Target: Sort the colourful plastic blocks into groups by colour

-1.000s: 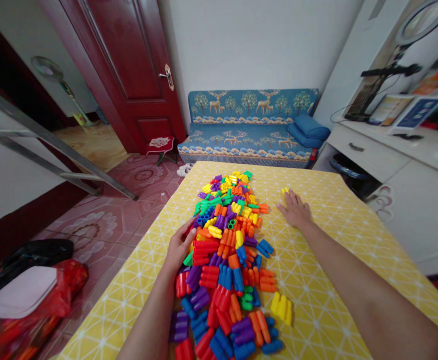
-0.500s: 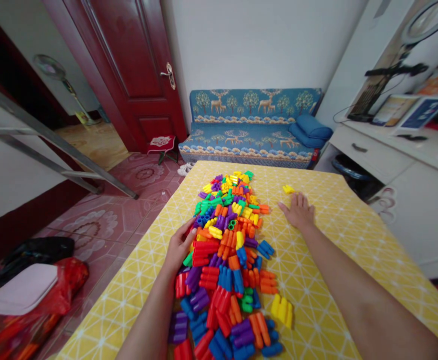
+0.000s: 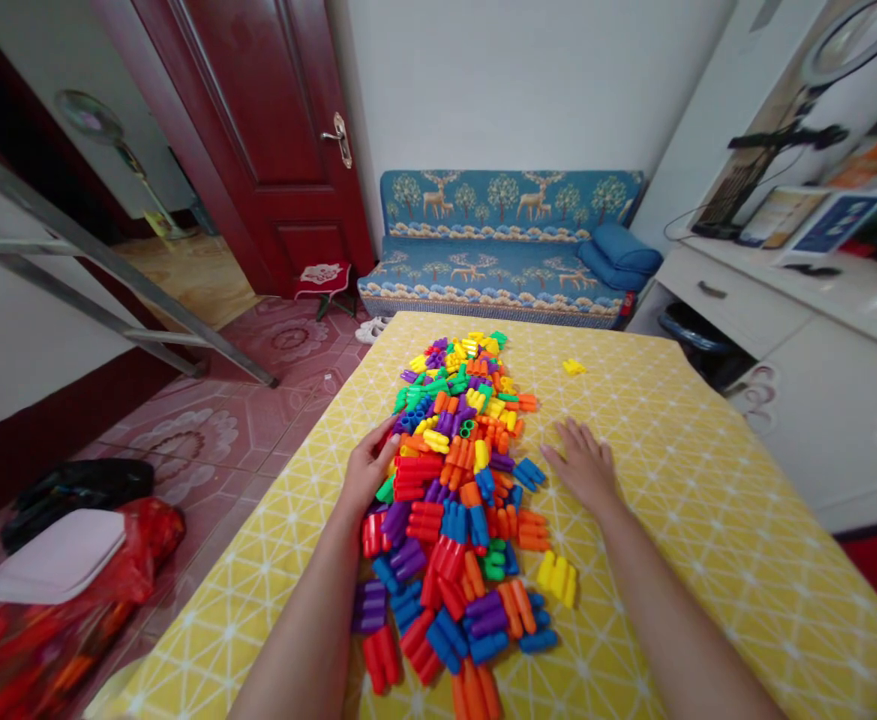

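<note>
A long pile of plastic building blocks point(image 3: 453, 470) in red, blue, purple, orange, green and yellow runs down the yellow patterned tablecloth point(image 3: 678, 500). Each block looks like short rounded tubes joined side by side. My left hand point(image 3: 367, 468) rests against the pile's left edge, thumb and fingers apart, its fingertips beside red and blue blocks. To the right of the pile, my right hand point(image 3: 584, 467) lies palm down with fingers spread, holding nothing. A lone yellow block point(image 3: 574, 367) sits beyond it, and another yellow block point(image 3: 557, 578) lies nearer me at the pile's right side.
Behind the table stands a blue sofa point(image 3: 483, 260) with a deer pattern. A white cabinet point(image 3: 768, 370) is on the right. On the left are a metal ladder point(image 3: 138, 300), a small red stool point(image 3: 324, 281) and bags point(image 3: 78, 500) on the tiled floor.
My right hand has drawn back toward me and slightly left, away from the lone yellow block. My left hand stays at the pile's edge. The view has shifted a little.
</note>
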Demonstrator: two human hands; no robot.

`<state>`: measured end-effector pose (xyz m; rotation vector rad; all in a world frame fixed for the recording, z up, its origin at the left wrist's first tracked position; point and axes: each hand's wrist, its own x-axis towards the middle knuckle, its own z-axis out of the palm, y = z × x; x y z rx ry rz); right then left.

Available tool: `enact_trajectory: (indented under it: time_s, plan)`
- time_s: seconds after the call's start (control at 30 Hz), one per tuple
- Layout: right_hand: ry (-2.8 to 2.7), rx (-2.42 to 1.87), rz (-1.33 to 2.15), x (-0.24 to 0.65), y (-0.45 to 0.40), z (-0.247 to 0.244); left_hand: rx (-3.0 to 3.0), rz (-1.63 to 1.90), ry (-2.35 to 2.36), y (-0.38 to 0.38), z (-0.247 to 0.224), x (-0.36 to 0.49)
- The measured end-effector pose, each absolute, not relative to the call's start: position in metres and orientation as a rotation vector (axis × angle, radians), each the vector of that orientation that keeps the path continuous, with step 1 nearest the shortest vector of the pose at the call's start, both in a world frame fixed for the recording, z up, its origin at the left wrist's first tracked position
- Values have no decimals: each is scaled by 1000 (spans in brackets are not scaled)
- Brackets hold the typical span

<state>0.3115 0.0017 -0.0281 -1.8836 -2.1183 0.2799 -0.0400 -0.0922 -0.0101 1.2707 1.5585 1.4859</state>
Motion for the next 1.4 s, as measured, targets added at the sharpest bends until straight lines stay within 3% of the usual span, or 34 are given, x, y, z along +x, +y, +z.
enact_trajectory:
  time_s: [0.23,0.53,0.73,1.0,1.4]
  plan:
    - [-1641,-1226,914,287,-44,-6,1268,1481,1546,-91,-14,-41]
    - [-1975,-870,681,244,-72,11,1268,1489,1566,-90,-15,-42]
    - [-1823,-1144,421,273,-33,-3,1292,1477,1581,-90,-15,-42]
    - [-2137,-2015,99,336,72,-25,1260,1469,1613,-90,-13,-41]
    - [-2200,-2165,43,330,151,-25,1246,1424,1615,-90,-16,-43]
